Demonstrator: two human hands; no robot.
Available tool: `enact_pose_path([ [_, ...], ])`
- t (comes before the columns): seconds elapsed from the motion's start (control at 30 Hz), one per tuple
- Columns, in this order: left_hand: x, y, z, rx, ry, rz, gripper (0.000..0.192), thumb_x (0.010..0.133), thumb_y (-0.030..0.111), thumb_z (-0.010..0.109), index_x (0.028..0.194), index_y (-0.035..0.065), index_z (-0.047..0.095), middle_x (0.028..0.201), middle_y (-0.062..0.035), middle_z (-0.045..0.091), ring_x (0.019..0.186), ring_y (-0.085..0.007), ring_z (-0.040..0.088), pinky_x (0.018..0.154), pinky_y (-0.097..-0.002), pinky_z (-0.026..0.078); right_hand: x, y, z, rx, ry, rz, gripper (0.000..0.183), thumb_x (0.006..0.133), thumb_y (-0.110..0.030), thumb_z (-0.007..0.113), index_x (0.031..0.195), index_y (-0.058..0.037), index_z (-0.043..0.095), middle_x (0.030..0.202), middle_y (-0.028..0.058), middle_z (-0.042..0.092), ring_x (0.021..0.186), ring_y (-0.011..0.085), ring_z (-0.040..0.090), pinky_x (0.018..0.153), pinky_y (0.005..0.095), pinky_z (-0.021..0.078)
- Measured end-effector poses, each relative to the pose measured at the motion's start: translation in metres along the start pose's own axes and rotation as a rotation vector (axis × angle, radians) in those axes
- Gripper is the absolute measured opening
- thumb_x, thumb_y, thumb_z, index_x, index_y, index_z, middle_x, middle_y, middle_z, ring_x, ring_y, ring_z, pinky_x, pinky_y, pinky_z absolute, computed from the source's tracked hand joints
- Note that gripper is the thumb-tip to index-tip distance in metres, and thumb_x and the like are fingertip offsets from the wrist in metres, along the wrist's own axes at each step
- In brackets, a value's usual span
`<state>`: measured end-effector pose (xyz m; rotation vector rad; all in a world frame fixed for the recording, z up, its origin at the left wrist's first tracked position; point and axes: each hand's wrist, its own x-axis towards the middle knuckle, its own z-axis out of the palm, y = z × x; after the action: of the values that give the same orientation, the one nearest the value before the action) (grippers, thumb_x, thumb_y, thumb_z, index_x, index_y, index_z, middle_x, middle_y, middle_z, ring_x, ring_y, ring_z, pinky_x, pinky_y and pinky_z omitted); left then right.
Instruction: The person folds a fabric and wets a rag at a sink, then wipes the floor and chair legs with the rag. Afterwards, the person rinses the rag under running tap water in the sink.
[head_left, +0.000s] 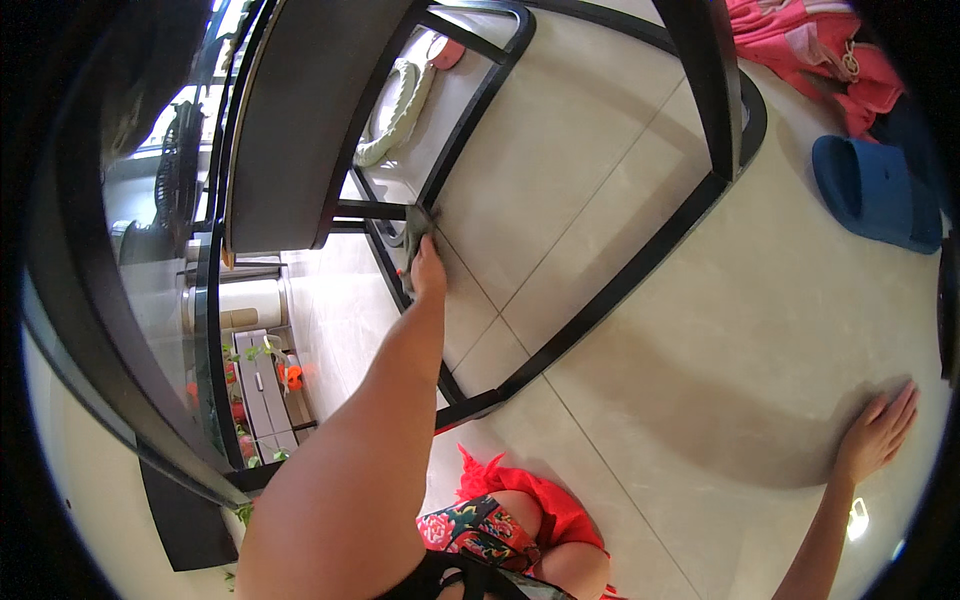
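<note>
My left hand (428, 271) reaches under a table with a black metal frame (615, 289). It grips a dark grey-green cloth (415, 234), which lies against the frame where a crossbar meets the lower rail. Part of the cloth is hidden behind my fingers. Far to the right, my right hand (876, 436) rests flat on the beige tiled floor (720, 352) with nothing in it. The dark panel (300, 127) of the table stands above and to the left of the cloth.
A blue slipper (862, 191) and pink-red clothing (817, 49) lie at the upper right. Behind the frame sits a pale braided-rim object (401, 120). On the left is a glass tabletop (150, 300), with a grey drawer cabinet (262, 390) beyond. Below are my knees and red floral clothing (480, 529).
</note>
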<state>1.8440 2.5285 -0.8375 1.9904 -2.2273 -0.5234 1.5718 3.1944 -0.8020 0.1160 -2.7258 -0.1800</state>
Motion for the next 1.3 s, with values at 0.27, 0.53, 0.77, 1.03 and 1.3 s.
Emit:
enact_pose_path([
  [0.27, 0.014, -0.075, -0.002, -0.203, 0.339, -0.063, 0.042, 0.085, 0.029, 0.048, 0.117, 0.0037, 0.056, 0.113, -0.0179, 0.059, 0.105, -0.0342, 0.055, 0.088, -0.0388, 0.043, -0.001, -0.019, 0.015, 0.025, -0.005, 0.051, 0.047, 0.094, -0.037, 0.033, 0.138, -0.0211, 0.033, 0.142, -0.0012, 0.034, 0.131, 0.0226, 0.032, 0.106, 0.0372, 0.0256],
  [0.53, 0.097, 0.219, 0.012, -0.238, 0.206, 1.261, 0.05, 0.091, 0.036, 0.046, 0.125, -0.0012, 0.046, 0.129, -0.0188, 0.047, 0.12, -0.0324, 0.043, 0.098, -0.0358, 0.035, 0.0, -0.056, 0.009, 0.133, 0.005, 0.07, 0.047, 0.095, -0.035, 0.032, 0.138, -0.0167, 0.035, 0.142, 0.0023, 0.036, 0.129, 0.0253, 0.034, 0.105, 0.0397, 0.027],
  [0.77, -0.006, 0.302, 0.099, 0.174, 0.384, 0.793, 0.067, 0.087, 0.051, 0.041, 0.12, -0.0061, 0.047, 0.128, -0.0233, 0.045, 0.122, -0.0361, 0.039, 0.102, -0.0424, 0.03, -0.001, -0.006, -0.006, 0.003, -0.036, 0.037, 0.047, 0.095, -0.033, 0.034, 0.138, -0.0155, 0.035, 0.142, 0.0036, 0.035, 0.13, 0.0267, 0.032, 0.106, 0.0405, 0.0255],
  [1.03, 0.086, 0.412, 0.118, -0.072, 0.553, 0.736, 0.032, 0.093, 0.029, 0.037, 0.088, 0.0038, 0.055, 0.089, -0.0154, 0.061, 0.085, -0.0303, 0.059, 0.068, -0.043, 0.047, 0.002, -0.033, -0.018, 0.039, -0.14, 0.082, 0.047, 0.093, -0.028, 0.034, 0.137, -0.0089, 0.036, 0.141, 0.0086, 0.035, 0.131, 0.0303, 0.029, 0.107, 0.0422, 0.0214],
  [1.3, -0.015, 0.453, 0.119, -0.076, 0.264, 0.89, 0.036, 0.093, 0.029, 0.035, 0.11, 0.0032, 0.053, 0.127, -0.0181, 0.045, 0.112, -0.048, 0.044, 0.092, -0.0516, 0.04, 0.004, -0.041, -0.021, 0.046, -0.191, 0.074, 0.05, 0.093, -0.03, 0.031, 0.137, -0.0066, 0.034, 0.142, 0.0108, 0.034, 0.131, 0.0321, 0.028, 0.108, 0.0426, 0.0208],
])
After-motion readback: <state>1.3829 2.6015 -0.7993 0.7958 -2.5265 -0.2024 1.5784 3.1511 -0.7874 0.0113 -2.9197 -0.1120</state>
